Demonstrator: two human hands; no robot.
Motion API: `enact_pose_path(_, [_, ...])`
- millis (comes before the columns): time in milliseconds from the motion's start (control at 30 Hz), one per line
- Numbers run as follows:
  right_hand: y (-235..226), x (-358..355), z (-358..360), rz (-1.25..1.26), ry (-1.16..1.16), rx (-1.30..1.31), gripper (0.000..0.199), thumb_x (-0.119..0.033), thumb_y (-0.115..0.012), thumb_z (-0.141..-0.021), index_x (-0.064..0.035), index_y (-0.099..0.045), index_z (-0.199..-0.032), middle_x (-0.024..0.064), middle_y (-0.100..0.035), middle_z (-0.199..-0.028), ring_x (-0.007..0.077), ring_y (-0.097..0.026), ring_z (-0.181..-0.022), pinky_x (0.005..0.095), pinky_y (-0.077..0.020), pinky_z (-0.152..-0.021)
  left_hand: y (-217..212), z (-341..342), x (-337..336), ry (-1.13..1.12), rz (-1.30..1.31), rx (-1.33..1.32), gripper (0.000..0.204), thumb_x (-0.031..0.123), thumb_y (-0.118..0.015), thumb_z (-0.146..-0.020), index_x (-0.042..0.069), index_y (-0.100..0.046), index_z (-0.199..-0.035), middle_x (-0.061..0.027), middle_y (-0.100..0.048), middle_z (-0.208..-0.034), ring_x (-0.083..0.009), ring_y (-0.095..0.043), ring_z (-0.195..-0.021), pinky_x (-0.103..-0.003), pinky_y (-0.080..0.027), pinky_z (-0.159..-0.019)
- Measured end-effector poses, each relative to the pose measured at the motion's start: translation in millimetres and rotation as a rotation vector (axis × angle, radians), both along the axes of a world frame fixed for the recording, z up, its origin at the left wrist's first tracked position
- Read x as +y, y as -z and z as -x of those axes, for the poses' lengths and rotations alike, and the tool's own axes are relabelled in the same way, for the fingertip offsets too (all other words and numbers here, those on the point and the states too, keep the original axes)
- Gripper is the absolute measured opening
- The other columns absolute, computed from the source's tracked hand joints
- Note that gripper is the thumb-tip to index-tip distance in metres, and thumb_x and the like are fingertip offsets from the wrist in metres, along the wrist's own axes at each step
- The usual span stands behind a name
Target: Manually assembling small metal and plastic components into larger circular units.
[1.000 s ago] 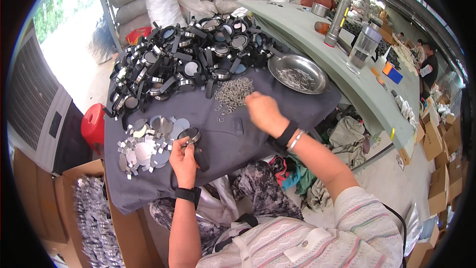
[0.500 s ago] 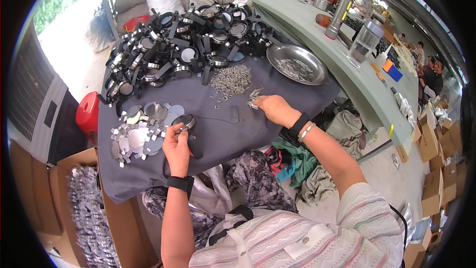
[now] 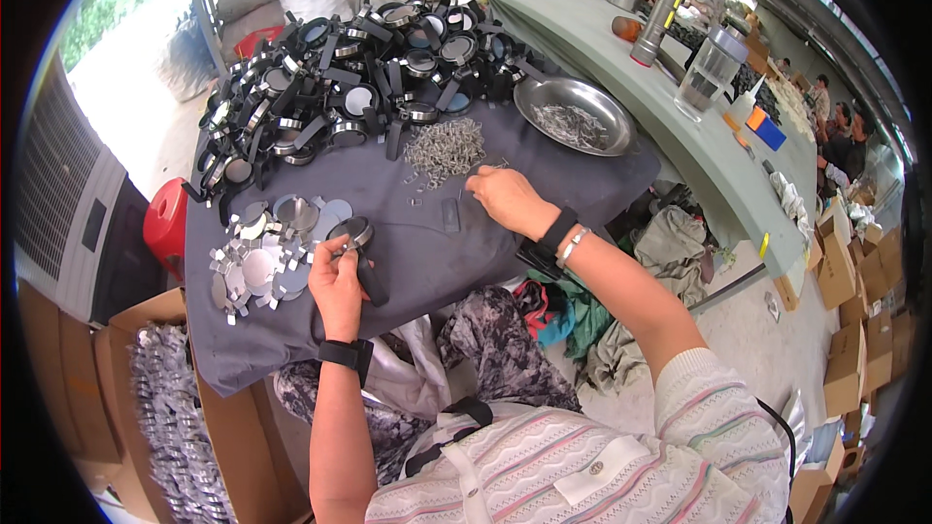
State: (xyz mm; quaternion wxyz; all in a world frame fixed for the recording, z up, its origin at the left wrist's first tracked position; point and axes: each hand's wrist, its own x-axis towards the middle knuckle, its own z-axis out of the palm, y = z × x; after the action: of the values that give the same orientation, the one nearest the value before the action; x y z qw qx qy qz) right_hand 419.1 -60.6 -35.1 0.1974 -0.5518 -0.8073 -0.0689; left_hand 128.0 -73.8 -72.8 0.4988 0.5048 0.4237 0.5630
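Note:
My left hand [image 3: 336,289] is closed around a round metal part with a black handle [image 3: 371,281], its round end up and its handle slanting down to the right. Close by on its left lies a heap of flat silver discs with small tabs [image 3: 262,267]. My right hand [image 3: 510,202] is over the dark cloth, its thumb and fingers pinched together; what sits between the tips is too small to make out. Just beyond those fingertips is a mound of small bent metal clips [image 3: 445,147]. A few thin metal pins show behind the right hand.
Many black-handled round parts [image 3: 340,78] pile up at the back. A steel dish [image 3: 621,136] holds thin pins. A green table [image 3: 573,34] with a clear bottle [image 3: 709,78] runs along the right. Left are a red stool [image 3: 167,223] and a cardboard box [image 3: 248,446] of metal parts.
My right hand has moved left from the loose pins toward the mound of clips. The left hand keeps its hold on the round part, with almost no movement.

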Motion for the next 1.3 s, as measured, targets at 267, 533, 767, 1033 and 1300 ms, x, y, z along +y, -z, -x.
enact_pose_path(267, [-4.6, 24.2, 16.6, -0.041, -0.177, -0.380, 0.010, -0.009, -0.054, -0.078, -0.0018, -0.061, -0.079, 0.0140, -0.061, -0.076, 0.0307, -0.064, -0.071, 0.0409, -0.0531, -0.062, -1.4, -3.4, 0.8, -0.014, 0.010, 0.000, 0.015, 0.007, -0.050, -0.092, 0.004, -0.055, -0.105, -0.0088, -0.065, -0.070, -0.0045, -0.048, -0.043, -0.018, -0.036, -0.036])
enact_pose_path(533, [-5.1, 25.4, 15.1, -0.067, -0.174, -0.217, 0.009, -0.007, -0.058, -0.074, 0.0002, -0.058, -0.079, 0.0135, -0.061, -0.078, 0.0297, -0.064, -0.066, 0.0388, -0.0523, -0.057, -2.3, -2.3, -0.9, -0.040, 0.031, -0.007, 0.015, 0.006, -0.050, -0.091, 0.005, -0.055, -0.105, -0.0073, -0.064, -0.066, -0.0059, -0.051, -0.043, -0.019, -0.036, -0.036])
enact_pose_path(767, [-5.4, -4.2, 90.1, 0.516, -0.258, 1.115, 0.008, 0.002, -0.055, -0.084, -0.0021, -0.055, -0.091, 0.0018, -0.059, -0.071, 0.0076, -0.058, -0.058, 0.0225, -0.0494, -0.051, -0.6, -1.8, 0.8, -0.080, 0.020, -0.014, 0.014, 0.000, -0.051, -0.087, 0.006, -0.056, -0.099, -0.0006, -0.056, -0.060, -0.0041, -0.045, -0.042, -0.022, -0.033, -0.034])
enact_pose_path(1033, [18.7, 1.6, 144.9, 0.531, -0.216, 1.557, 0.004, 0.000, -0.058, -0.087, 0.0034, -0.059, -0.087, 0.0079, -0.063, -0.074, 0.0123, -0.063, -0.059, 0.0237, -0.0525, -0.050, 5.3, -3.0, 3.4, -0.107, -0.012, 0.080, 0.016, 0.003, -0.049, -0.089, 0.005, -0.055, -0.104, -0.0049, -0.061, -0.064, -0.0050, -0.047, -0.044, -0.020, -0.034, -0.035])
enact_pose_path(1300, [25.5, -0.1, 160.9, 0.569, -0.130, 1.633, 0.006, -0.003, -0.058, -0.088, 0.0027, -0.059, -0.087, 0.0067, -0.061, -0.074, 0.0101, -0.057, -0.054, 0.0226, -0.0476, -0.047, 0.1, -2.3, 0.9, -0.102, 0.008, 0.018, 0.016, 0.003, -0.049, -0.089, 0.004, -0.055, -0.104, -0.0001, -0.055, -0.061, -0.0046, -0.045, -0.043, -0.021, -0.034, -0.034])
